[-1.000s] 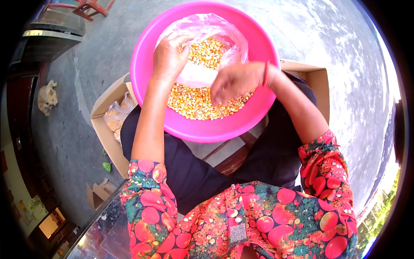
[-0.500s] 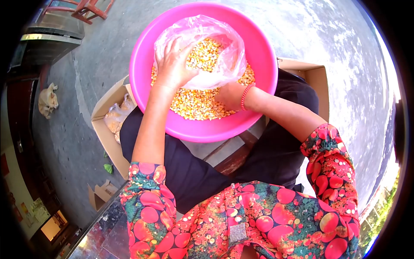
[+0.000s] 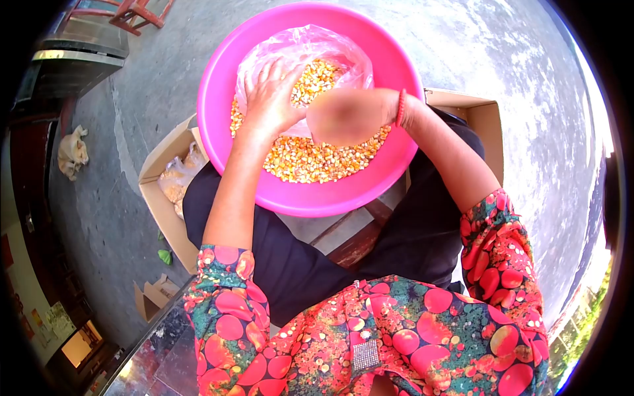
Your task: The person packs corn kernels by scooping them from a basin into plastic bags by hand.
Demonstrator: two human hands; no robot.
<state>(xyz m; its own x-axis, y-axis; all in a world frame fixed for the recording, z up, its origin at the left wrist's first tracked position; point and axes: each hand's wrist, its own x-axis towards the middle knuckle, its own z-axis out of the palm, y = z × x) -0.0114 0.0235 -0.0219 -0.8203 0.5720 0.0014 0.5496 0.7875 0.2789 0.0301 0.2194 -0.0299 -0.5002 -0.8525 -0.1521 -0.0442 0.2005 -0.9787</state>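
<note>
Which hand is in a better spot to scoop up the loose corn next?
Probably the right hand. It is blurred, but it is right by the loose corn in the pink basin. The left hand is spread against the clear bag, so it seems better placed to steady that.

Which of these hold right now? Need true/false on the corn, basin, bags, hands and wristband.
1. Corn kernels lie both in the big plastic bag and loose in the basin. True.
2. The basin is blue. False: it is pink.
3. The left hand is spread against the big plastic bag. True.
4. The red wristband is on the left wrist. False: the wristband is on the right wrist.
5. The right hand is down on the floor. False: the right hand, blurred, is over the basin.
6. A smaller bag sits in the cardboard on the left. True.
</note>
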